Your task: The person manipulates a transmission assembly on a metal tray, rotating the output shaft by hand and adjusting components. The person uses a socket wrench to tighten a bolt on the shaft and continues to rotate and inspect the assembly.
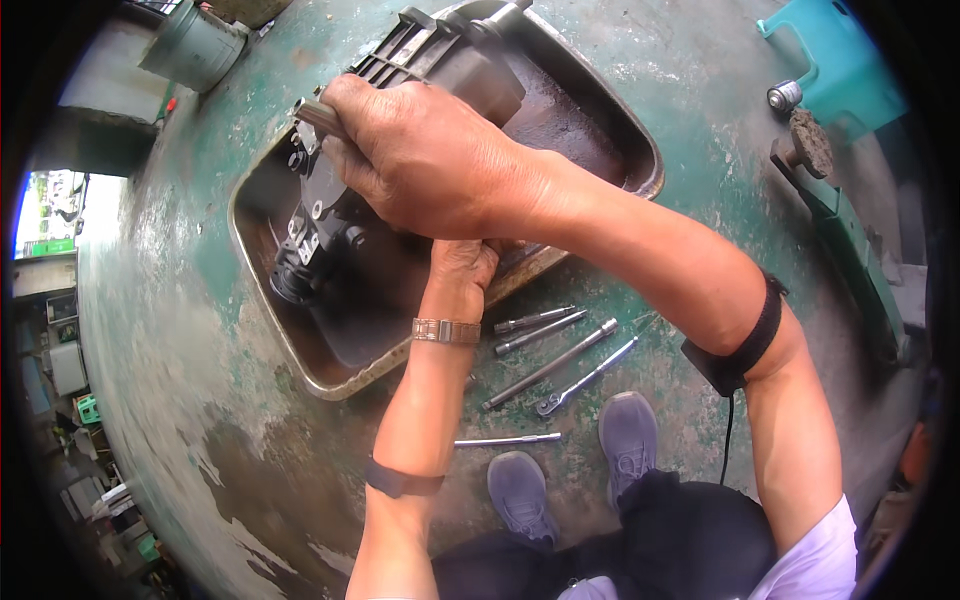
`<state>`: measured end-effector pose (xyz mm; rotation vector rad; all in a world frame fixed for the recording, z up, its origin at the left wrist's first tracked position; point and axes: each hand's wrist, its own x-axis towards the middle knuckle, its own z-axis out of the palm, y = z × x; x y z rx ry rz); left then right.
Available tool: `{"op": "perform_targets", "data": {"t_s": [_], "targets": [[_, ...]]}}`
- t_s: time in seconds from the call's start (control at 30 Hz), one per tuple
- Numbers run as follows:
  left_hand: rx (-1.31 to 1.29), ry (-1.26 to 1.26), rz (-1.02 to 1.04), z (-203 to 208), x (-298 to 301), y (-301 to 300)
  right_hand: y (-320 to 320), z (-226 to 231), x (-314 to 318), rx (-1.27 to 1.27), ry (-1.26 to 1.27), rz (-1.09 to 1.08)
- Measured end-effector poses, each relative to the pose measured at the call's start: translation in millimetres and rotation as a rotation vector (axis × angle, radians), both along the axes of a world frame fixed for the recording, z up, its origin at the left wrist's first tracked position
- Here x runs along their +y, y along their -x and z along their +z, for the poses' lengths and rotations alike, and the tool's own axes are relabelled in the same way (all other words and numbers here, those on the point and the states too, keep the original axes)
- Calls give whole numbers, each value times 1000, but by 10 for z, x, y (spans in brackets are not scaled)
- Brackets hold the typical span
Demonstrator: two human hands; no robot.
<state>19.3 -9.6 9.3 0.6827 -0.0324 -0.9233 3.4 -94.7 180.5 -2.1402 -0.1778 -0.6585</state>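
A ribbed, dark grey metal housing (478,88), like a gearbox part, lies in a large oily metal drip tray (330,385). My right hand (425,150) is closed over it, gripping a short, dull metal bar (320,118) whose end sticks out past the thumb side. Most of that bar is covered by my fist. Below my right forearm is my left hand (466,264), at the tray's near side; its fingers are hidden. Left of my fist, a bracket with bolts (302,238) and a round black fitting (292,282) show on the assembly.
On the green floor near my shoes lie a ratchet (585,378), a long extension bar (550,365), shorter bars (540,332) and another rod (510,440). A green floor jack (845,240) and a turquoise stool (830,65) stand right; a grey bucket (195,48) is far left.
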Motion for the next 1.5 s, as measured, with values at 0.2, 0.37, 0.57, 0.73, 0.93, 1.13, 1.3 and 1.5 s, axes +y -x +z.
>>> {"op": "perform_targets", "data": {"t_s": [0.2, 0.37, 0.57, 0.73, 0.93, 1.13, 1.3, 1.5], "targets": [[9, -224, -34, 416, -115, 114, -35, -39, -25, -69, 29, -9], [-60, -290, -11, 533, -148, 154, -42, -69, -40, -66, 22, -22], [-52, -322, -12, 513, -170, 136, -17, -53, -49, -19, 16, -34], [-39, -363, 13, 566, -158, 152, 32, -22, -108, 52, -9, -6], [9, -324, -41, 514, -131, 158, -74, -84, -134, -112, -129, 143], [61, -341, -37, 482, -117, 165, 2, -41, -54, 43, -135, 31], [159, -238, 42, 455, -128, 227, 9, 66, -1, 223, -183, -48], [102, -270, -62, 347, -140, 142, -8, 118, 35, 53, -11, -121]]}}
